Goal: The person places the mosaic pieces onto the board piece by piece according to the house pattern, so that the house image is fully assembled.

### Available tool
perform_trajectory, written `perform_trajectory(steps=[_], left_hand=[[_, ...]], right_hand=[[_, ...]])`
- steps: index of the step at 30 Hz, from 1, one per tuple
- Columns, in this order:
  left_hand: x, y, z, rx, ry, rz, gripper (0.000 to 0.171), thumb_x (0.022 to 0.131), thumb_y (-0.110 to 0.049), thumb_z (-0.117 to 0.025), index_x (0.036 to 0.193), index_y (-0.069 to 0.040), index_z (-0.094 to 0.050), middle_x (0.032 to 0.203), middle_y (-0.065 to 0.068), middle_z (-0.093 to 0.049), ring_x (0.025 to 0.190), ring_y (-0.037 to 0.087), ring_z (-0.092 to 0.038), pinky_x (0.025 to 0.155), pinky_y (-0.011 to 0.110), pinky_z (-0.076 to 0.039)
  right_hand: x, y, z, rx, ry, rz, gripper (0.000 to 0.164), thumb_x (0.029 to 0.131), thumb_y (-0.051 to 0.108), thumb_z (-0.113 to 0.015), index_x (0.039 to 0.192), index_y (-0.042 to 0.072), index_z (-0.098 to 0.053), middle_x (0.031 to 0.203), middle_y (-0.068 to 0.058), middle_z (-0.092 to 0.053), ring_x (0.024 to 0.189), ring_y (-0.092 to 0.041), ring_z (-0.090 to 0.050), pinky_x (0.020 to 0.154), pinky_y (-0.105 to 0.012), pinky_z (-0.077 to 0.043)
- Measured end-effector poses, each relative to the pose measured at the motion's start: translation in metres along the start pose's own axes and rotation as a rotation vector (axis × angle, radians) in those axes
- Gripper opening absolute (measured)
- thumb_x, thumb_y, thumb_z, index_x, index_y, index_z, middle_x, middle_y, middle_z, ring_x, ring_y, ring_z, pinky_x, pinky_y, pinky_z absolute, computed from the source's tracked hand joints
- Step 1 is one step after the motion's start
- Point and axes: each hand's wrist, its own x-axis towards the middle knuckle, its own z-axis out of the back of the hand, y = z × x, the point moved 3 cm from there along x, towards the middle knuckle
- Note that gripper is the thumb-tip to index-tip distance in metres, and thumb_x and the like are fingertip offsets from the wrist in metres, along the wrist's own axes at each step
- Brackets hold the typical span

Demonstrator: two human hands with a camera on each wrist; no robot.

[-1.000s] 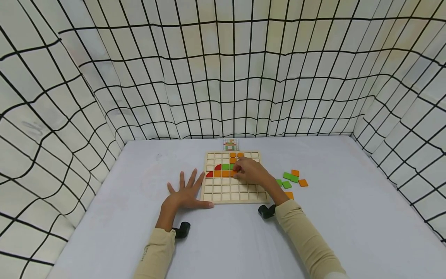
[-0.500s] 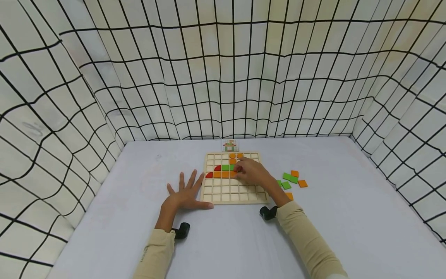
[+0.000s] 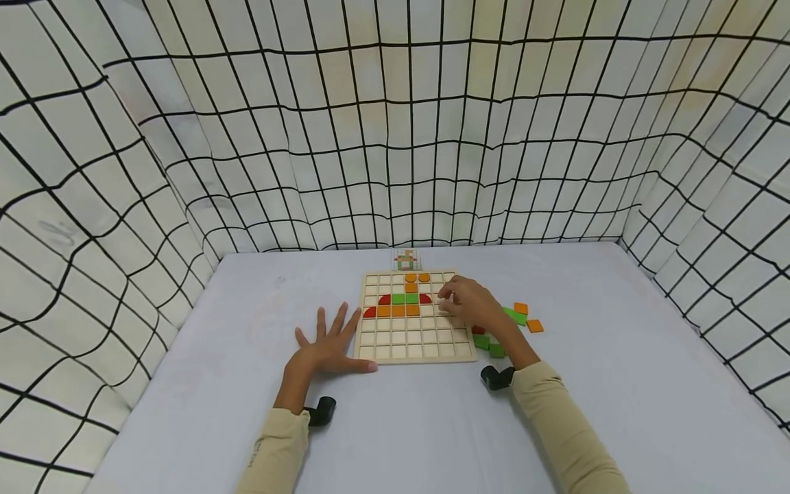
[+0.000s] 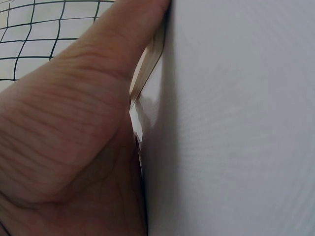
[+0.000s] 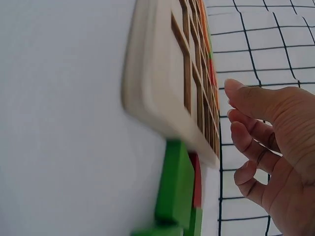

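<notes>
A wooden grid board (image 3: 415, 358) lies on the white table with coloured pieces in its upper cells. My left hand (image 3: 330, 348) rests spread beside the board's left edge, its thumb along the near corner. Above the board's right side hovers my right hand (image 3: 475, 305), fingers loosely bent; the right wrist view shows nothing in them. Just left of it, a red quarter-round piece (image 3: 425, 299) ends the row with green squares (image 3: 404, 299). Below run orange squares (image 3: 398, 311) and a second red quarter-round (image 3: 370, 312). Orange round-edged pieces (image 3: 417, 278) sit at the top.
Loose green tiles (image 3: 496, 350) and orange tiles (image 3: 534, 326) lie right of the board, partly under my right forearm. A red piece (image 3: 478, 330) touches the board's side. A small pattern card (image 3: 407, 259) lies behind the board. Black netting over white walls surrounds the table.
My right hand has let go of the red quarter-round piece in the green row and moved right, toward the loose tiles. The left hand has stayed in place.
</notes>
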Motion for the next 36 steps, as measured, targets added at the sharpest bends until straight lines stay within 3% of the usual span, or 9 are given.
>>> perform_trajectory(steps=[7, 18, 27, 36], left_hand=[[0.002, 0.001, -0.001, -0.001, -0.006, -0.002, 0.121, 0.069, -0.074, -0.069, 0.159, -0.023, -0.007, 0.165, 0.011, 0.011, 0.145, 0.048, 0.024, 0.100, 0.082, 0.012], [0.003, 0.001, -0.002, -0.005, -0.006, -0.008, 0.121, 0.069, -0.073, -0.070, 0.159, -0.023, -0.007, 0.165, 0.011, 0.011, 0.145, 0.048, 0.024, 0.099, 0.082, 0.012], [0.001, 0.002, -0.001, -0.010, 0.003, -0.008, 0.120, 0.070, -0.073, -0.069, 0.159, -0.022, -0.006, 0.165, 0.012, 0.012, 0.145, 0.048, 0.024, 0.099, 0.082, 0.012], [0.000, 0.000, 0.000, -0.006, 0.002, -0.007, 0.119, 0.071, -0.072, -0.069, 0.159, -0.022, -0.006, 0.165, 0.012, 0.011, 0.145, 0.048, 0.023, 0.100, 0.082, 0.012]], right_hand=[[-0.016, -0.025, 0.017, -0.002, -0.042, -0.018, 0.023, 0.092, 0.023, -0.069, 0.109, 0.008, -0.071, 0.103, -0.004, -0.064, 0.086, -0.016, -0.059, 0.068, -0.027, -0.050], [-0.048, -0.071, 0.043, 0.015, -0.109, -0.109, 0.021, 0.092, 0.017, -0.068, 0.109, 0.004, -0.069, 0.104, -0.010, -0.065, 0.091, -0.023, -0.061, 0.075, -0.037, -0.052], [-0.072, -0.104, 0.048, 0.033, -0.073, -0.228, 0.022, 0.094, 0.015, -0.065, 0.112, 0.002, -0.068, 0.106, -0.013, -0.063, 0.093, -0.026, -0.058, 0.076, -0.035, -0.052], [-0.080, -0.115, 0.049, 0.063, -0.050, -0.237, 0.020, 0.094, 0.011, -0.062, 0.110, 0.000, -0.068, 0.106, -0.016, -0.065, 0.092, -0.027, -0.057, 0.074, -0.035, -0.051]])
